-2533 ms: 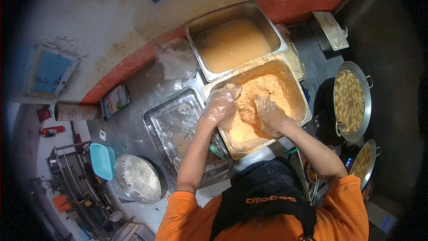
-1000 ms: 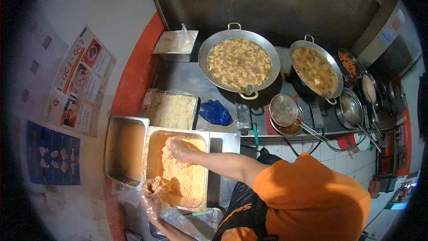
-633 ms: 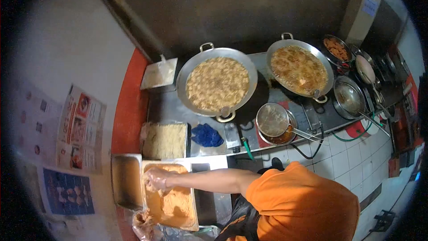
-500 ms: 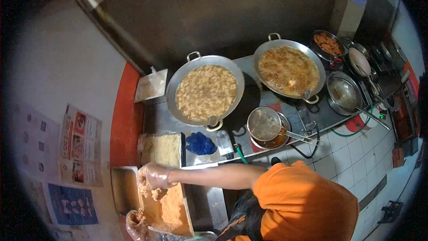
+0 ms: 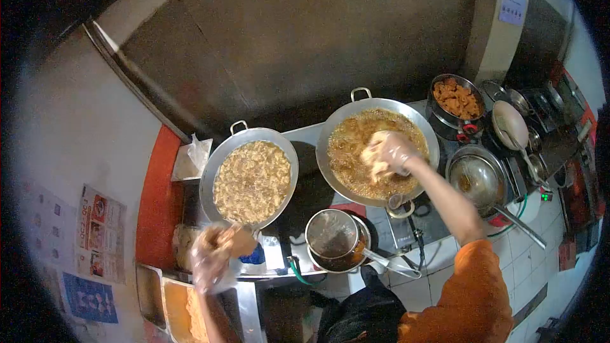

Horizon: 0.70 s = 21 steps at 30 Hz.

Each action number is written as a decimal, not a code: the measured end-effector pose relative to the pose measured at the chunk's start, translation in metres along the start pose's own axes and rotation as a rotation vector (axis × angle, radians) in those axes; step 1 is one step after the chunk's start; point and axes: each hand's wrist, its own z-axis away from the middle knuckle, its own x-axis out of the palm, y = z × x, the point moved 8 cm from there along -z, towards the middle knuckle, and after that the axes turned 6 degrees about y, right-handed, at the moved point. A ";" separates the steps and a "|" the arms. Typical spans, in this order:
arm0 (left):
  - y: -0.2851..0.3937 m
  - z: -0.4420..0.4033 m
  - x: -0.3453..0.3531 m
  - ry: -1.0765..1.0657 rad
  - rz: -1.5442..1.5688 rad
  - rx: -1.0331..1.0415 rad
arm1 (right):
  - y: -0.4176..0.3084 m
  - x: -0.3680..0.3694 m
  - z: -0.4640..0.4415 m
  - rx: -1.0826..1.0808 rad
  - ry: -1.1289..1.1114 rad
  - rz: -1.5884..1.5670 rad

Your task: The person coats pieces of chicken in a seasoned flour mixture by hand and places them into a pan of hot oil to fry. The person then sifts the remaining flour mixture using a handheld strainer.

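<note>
Over the right wok [image 5: 332,171] of bubbling oil is my right hand [image 5: 400,154] in a clear plastic glove, closed around a pale coated food piece [image 5: 376,164]. My left hand [image 5: 211,260], also gloved and slightly blurred, is raised in front of the left wok [image 5: 210,200]. Its fingers are wrapped around a brownish coated food piece [image 5: 236,240]. In the left wok, many small golden pieces fry in oil. Below my left hand lies a tray of orange breading [image 5: 194,317], partly hidden by my forearm.
A round strainer [image 5: 332,234] rests over a pot in front of the right wok. A bowl of fried pieces [image 5: 457,97] stands at the back right, near a pot with a strainer [image 5: 478,179]. A blue cloth [image 5: 254,256] lies beside the left hand.
My right hand has moved from the breading tray up and right to over the right wok, carrying a coated piece. My left hand has risen from the tray. The view has shifted.
</note>
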 end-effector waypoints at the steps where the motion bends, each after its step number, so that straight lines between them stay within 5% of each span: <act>1: 0.011 -0.017 0.034 -0.057 0.026 0.118 | 0.046 -0.002 -0.016 0.067 0.019 0.018; 3: 0.031 -0.045 0.092 -0.094 -0.120 0.348 | 0.113 -0.009 -0.047 0.119 0.020 0.130; 4: 0.043 -0.052 0.129 -0.246 -0.155 0.144 | 0.140 -0.011 -0.061 0.180 0.035 0.238; 5: 0.057 -0.060 0.155 -0.126 -0.262 0.379 | 0.156 -0.009 -0.075 0.173 0.041 0.234; 6: 0.067 -0.066 0.183 -0.147 -0.291 0.252 | 0.171 -0.008 -0.086 0.192 0.062 0.183; 7: -0.004 -0.112 0.211 -0.205 -0.188 0.357 | 0.185 -0.007 -0.096 0.212 0.081 0.134; 9: 0.059 -0.094 0.259 -0.218 -0.313 0.306 | 0.195 -0.006 -0.113 0.224 0.131 0.199; 11: 0.040 -0.118 0.312 -0.326 -0.286 0.231 | 0.195 0.002 -0.119 0.191 0.071 0.094; 13: 0.034 -0.135 0.349 -0.372 -0.373 0.386 | 0.179 -0.004 -0.109 0.250 -0.031 0.291; 21: -0.034 -0.203 0.456 -0.532 -0.671 0.523 | 0.158 -0.035 -0.041 -0.240 0.070 0.089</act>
